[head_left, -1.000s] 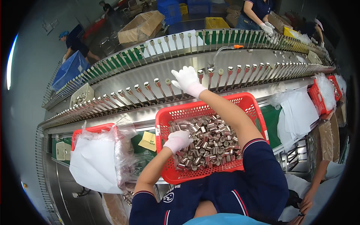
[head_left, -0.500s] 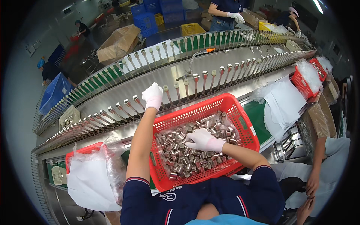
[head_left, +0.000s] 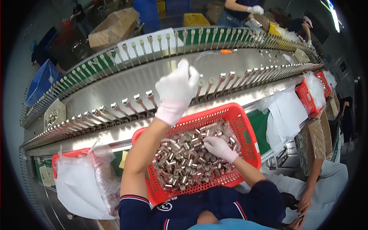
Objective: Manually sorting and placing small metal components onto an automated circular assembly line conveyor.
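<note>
My left hand (head_left: 175,92), in a white glove, is raised over the near row of upright posts (head_left: 149,99), many topped with shiny metal caps and some with pale bare tips. Its fingers are curled, slightly blurred, and hide whatever is between them. In front of me stands a red perforated basket (head_left: 251,132) lined with clear plastic and filled with small silvery cylindrical caps (head_left: 184,161). My right hand (head_left: 219,148), also gloved, rests among these caps at the basket's right side. Its fingers are bent together against the caps, and their tips are partly hidden.
A second row of posts (head_left: 168,44) curves along the far side of the steel trough. White sheets lie over a red basket (head_left: 73,153) at left; more sheets (head_left: 285,113) lie at right. A person's hand (head_left: 304,202) is close at lower right; co-workers stand beyond the line.
My left hand has lifted away from the near posts and come up and to the right, looking larger. The right hand stays among the caps. My view has shifted slightly.
</note>
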